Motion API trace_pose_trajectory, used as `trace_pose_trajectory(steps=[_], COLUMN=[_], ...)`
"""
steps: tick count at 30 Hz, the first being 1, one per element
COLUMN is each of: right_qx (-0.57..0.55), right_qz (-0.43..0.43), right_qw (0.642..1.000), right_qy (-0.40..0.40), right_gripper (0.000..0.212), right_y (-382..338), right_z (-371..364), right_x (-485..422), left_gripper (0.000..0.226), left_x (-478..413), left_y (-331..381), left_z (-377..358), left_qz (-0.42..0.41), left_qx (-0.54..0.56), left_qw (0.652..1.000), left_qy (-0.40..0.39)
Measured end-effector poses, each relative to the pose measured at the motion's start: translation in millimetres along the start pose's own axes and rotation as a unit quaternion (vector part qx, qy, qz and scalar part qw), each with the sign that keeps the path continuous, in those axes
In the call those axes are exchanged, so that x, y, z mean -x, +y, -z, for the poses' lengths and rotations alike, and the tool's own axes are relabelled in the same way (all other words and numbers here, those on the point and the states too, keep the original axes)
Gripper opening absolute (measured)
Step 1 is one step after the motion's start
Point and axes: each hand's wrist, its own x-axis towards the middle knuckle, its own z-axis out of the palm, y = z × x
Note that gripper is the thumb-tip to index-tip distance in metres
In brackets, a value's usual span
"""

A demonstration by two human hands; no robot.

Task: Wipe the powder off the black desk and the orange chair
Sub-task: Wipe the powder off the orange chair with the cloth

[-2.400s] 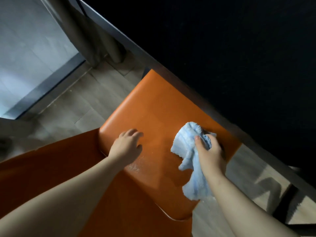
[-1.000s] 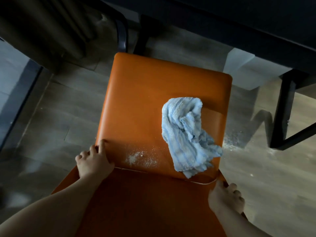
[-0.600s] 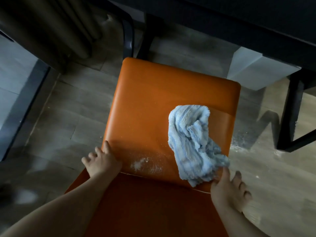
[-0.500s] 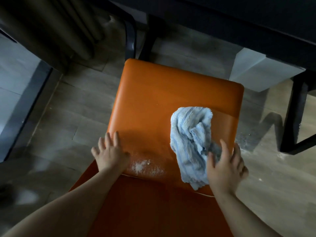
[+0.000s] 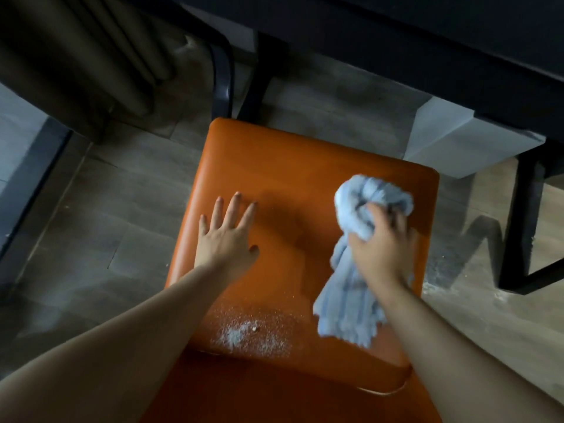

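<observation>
Half a second ago the right hand (image 5: 381,248) was only reaching onto the cloth (image 5: 351,270) where it lay loose on the seat; now its fingers are curled tight round the cloth's bunched upper part, the rest trailing down toward the near edge. The left hand (image 5: 227,236) has moved from the seat's near-left corner farther onto the chair (image 5: 274,166), and lies flat with fingers straight and spread, palm down on the orange seat, likely to steady it. The powder (image 5: 250,332) sits untouched near the seat's near edge, between the two forearms, just left of the cloth's hanging end. More powder shows on the floor (image 5: 436,270) to the right of the chair, beside the desk leg (image 5: 518,227). The desk (image 5: 427,41) runs dark across the far side, its top out of view. With the cloth in hand again, the chair wipe can resume; the patch calls for a sweep toward the near edge.
</observation>
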Motion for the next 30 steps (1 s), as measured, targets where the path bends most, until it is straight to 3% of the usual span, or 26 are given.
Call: trace_pose_trajectory(steps=[2, 5, 6, 9, 11, 13, 15, 17, 18, 20, 22, 26, 28, 30], right_qx=[0.009, 0.073, 0.098, 0.144, 0.149, 0.156, 0.097, -0.005, -0.027, -0.050, -0.025, 0.095, 0.137, 0.116], right_qz=[-0.081, -0.133, -0.091, 0.189, 0.268, 0.145, -0.112, -0.340, -0.370, -0.301, -0.135, 0.113, 0.125, -0.031], right_qw=[0.997, 0.975, 0.973, 0.950, 0.934, 0.970, 0.987, 0.939, 0.928, 0.949, 0.982, 0.977, 0.968, 0.986], right_qy=[-0.012, -0.162, -0.186, -0.201, -0.183, -0.114, -0.065, -0.043, -0.044, -0.075, -0.129, -0.154, -0.169, -0.118], right_gripper=[0.055, 0.067, 0.068, 0.058, 0.057, 0.057, 0.055, 0.056, 0.062, 0.067, 0.050, 0.046, 0.047, 0.045], right_y=[-4.0, -27.8, -34.4, -43.4, -24.3, 10.9, 49.6, 73.2, 71.9, 44.2, -4.1, -57.7, -31.8, 19.9], right_z=[-2.9, -21.6, -32.2, -54.3, -48.5, -37.7, -20.3, -3.1, -0.3, -8.8, -32.8, -50.6, -33.6, -20.0], right_x=[-39.2, -70.3, -68.1, -40.6, -46.6, -70.8, -95.3, -116.1, -123.0, -129.5, -120.1, -92.6, -101.0, -126.0], left_gripper=[0.085, 0.096, 0.098, 0.100, 0.098, 0.097, 0.098, 0.100, 0.100, 0.098, 0.094, 0.092, 0.093, 0.093], left_x=[-14.2, -23.7, -24.6, -25.9, -26.5, -28.6, -29.2, -29.4, -29.6, -31.1, -32.6, -30.9, -30.5, -30.4], left_y=[8.4, 15.0, 14.3, 7.2, 2.9, 1.9, 3.8, 6.2, 7.3, 7.6, 5.7, 0.0, -2.7, -2.8], left_z=[2.7, -2.8, -4.4, -0.6, 6.6, 12.8, 15.8, 16.5, 17.0, 19.2, 22.0, 22.4, 22.5, 22.5], left_qz=[0.006, 0.021, 0.020, 0.009, 0.006, 0.003, 0.004, 0.008, 0.009, 0.012, 0.016, 0.005, -0.001, -0.005], left_qx=[0.025, 0.016, 0.010, 0.003, 0.008, 0.016, 0.014, 0.006, 0.000, -0.006, -0.003, -0.022, -0.024, -0.024], left_qw=[1.000, 0.997, 0.997, 0.996, 0.994, 0.991, 0.989, 0.987, 0.987, 0.986, 0.986, 0.986, 0.986, 0.987], left_qy=[-0.015, -0.070, -0.075, -0.086, -0.109, -0.132, -0.149, -0.158, -0.161, -0.164, -0.168, -0.168, -0.162, -0.161])
